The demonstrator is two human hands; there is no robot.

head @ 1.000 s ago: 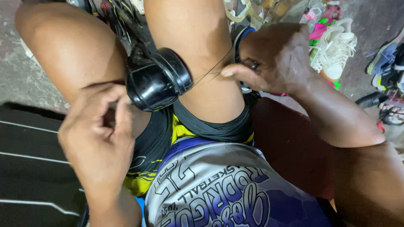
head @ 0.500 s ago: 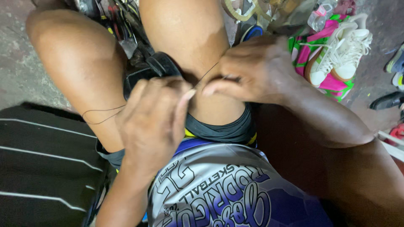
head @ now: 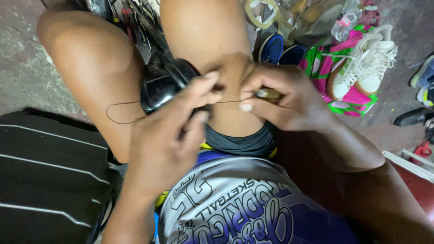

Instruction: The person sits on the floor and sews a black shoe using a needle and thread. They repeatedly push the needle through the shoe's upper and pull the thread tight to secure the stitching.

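A shiny black shoe is wedged between my knees. My left hand is raised in front of it, fingertips pinching a thin dark thread that loops off to the left over my thigh. My right hand is just to the right, thumb and fingers closed on a small brownish tool or needle handle, and the thread runs taut between the two hands. The fingertips of both hands almost touch above my right thigh.
A white sneaker lies on a pink and green bag at the upper right. Blue shoes sit behind my knee, more shoes at the right edge. A black striped surface fills the lower left. Concrete floor lies beyond.
My left hand rose from my lap to the shoe and met the right hand. The right hand came in from the right. The thread now stretches between them.
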